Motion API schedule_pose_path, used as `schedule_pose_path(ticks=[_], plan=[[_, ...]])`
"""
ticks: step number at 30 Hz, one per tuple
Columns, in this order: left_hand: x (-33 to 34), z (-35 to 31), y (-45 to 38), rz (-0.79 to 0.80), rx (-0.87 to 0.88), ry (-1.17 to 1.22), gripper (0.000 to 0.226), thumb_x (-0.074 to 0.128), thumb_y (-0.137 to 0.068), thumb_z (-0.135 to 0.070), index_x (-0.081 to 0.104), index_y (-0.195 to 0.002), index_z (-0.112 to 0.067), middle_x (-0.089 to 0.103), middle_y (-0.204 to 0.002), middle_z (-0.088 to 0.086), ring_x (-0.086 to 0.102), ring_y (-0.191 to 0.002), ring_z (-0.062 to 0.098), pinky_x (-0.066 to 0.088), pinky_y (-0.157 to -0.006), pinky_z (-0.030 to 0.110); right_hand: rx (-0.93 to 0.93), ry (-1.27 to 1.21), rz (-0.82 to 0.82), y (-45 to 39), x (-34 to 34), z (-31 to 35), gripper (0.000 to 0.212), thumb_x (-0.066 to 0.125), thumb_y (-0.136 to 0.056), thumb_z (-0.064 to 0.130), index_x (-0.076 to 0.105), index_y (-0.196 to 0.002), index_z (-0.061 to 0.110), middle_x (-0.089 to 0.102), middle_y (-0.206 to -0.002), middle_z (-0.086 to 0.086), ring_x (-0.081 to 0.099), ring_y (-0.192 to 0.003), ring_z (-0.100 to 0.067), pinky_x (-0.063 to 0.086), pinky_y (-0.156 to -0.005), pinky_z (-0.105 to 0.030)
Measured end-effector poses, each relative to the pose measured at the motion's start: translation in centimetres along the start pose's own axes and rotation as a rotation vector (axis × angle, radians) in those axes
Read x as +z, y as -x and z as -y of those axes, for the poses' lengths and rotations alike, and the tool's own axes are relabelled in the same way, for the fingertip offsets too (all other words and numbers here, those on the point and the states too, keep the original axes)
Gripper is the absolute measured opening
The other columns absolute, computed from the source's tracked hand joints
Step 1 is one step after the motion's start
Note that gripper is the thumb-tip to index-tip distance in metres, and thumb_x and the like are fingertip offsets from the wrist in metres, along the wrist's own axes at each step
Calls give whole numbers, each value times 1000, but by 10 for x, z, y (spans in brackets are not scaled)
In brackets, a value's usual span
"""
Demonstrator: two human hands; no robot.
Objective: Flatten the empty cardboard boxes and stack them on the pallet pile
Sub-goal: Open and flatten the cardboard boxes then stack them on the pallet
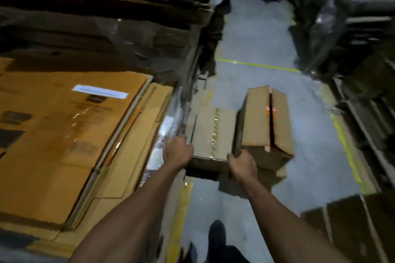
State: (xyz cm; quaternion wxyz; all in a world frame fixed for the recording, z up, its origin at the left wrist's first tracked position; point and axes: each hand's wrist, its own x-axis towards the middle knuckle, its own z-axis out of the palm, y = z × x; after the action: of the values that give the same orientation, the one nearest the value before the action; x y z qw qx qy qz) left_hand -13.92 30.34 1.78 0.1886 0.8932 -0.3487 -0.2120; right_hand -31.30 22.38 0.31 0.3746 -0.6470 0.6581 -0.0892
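Observation:
Two closed cardboard boxes stand on the aisle floor ahead of me. The nearer taped box (pixel 210 134) is held at both near corners: my left hand (pixel 177 151) grips its left corner and my right hand (pixel 242 163) grips its right corner. The second box (pixel 267 119), with a split top seam and an orange mark, stands just right of it, touching. At my left lies the pile of flattened cardboard (pixel 64 134), a white label on its top sheet. The image is motion-blurred.
A taller stack of flattened cardboard (pixel 96 6) rises behind the pile, with loose plastic wrap (pixel 168 130) along its edge. Dark wrapped goods (pixel 346 17) line the right side. Yellow floor lines (pixel 256 64) mark the grey aisle. My shoe (pixel 217 235) is below.

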Motion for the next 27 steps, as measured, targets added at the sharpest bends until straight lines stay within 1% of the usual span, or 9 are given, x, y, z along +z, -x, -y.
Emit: schedule_pose_path(ticks=[3,6,10,13,15,19,22,24,27], plan=[[28,-52,-5,84,123,-21,40,50,-96,-26,58,-132,-8,60,-134,15,51,-127,34,45,-99,39,92,-28,-78,-10,-31,-32,58,56,-97,41,45,-144,9,50,-144,-14,46,-132,-34,42,-101,-40],[59,-101,-16,135,203,-48,42,49,-98,-28,55,-136,-10,59,-136,12,51,-127,33,45,-100,39,165,-56,-135,-33,-60,-60,58,56,-98,42,44,-145,10,48,-145,-13,45,-133,-34,42,-103,-43],[102,-155,-47,189,221,-24,43,46,-99,-30,55,-136,-11,59,-135,12,52,-124,33,46,-98,39,239,-62,-160,-90,-91,-85,58,54,-98,47,46,-143,12,48,-144,-11,45,-132,-33,42,-102,-44],[143,-190,-89,232,140,48,48,46,-100,-41,55,-136,-11,59,-135,13,53,-124,33,47,-97,39,267,-94,-149,-157,-105,-102,55,55,-96,50,52,-135,10,54,-137,-12,50,-127,-34,45,-99,-44],[177,-215,-126,255,25,156,53,45,-100,-48,56,-135,-10,59,-136,14,54,-123,34,46,-98,40,292,-136,-130,-215,-114,-115,59,54,-95,55,54,-132,9,56,-133,-13,52,-123,-35,46,-98,-45],[233,-255,-202,231,-147,411,51,46,-103,-44,59,-131,-4,58,-136,16,52,-125,33,41,-102,38,334,-219,-98,-332,-129,-141,68,54,-94,58,49,-138,7,54,-137,-14,50,-125,-35,44,-102,-47],[276,-262,-253,205,-215,447,57,51,-100,-48,55,-138,-5,57,-140,14,51,-128,32,40,-109,44,345,-186,-81,-408,-134,-165,76,55,-93,59,40,-148,8,45,-147,-13,43,-134,-33,40,-108,-47],[304,-259,-279,204,-237,435,61,53,-98,-51,54,-139,-7,56,-141,14,51,-129,32,39,-111,47,342,-153,-59,-451,-130,-180,79,55,-93,60,37,-149,7,42,-149,-13,40,-137,-33,38,-106,-45],[349,-253,-311,228,-278,367,65,54,-97,-51,47,-145,-7,50,-147,14,46,-134,32,35,-112,43,348,-111,-17,-507,-116,-201,84,56,-91,62,36,-149,6,41,-149,-13,40,-136,-33,38,-105,-44]])
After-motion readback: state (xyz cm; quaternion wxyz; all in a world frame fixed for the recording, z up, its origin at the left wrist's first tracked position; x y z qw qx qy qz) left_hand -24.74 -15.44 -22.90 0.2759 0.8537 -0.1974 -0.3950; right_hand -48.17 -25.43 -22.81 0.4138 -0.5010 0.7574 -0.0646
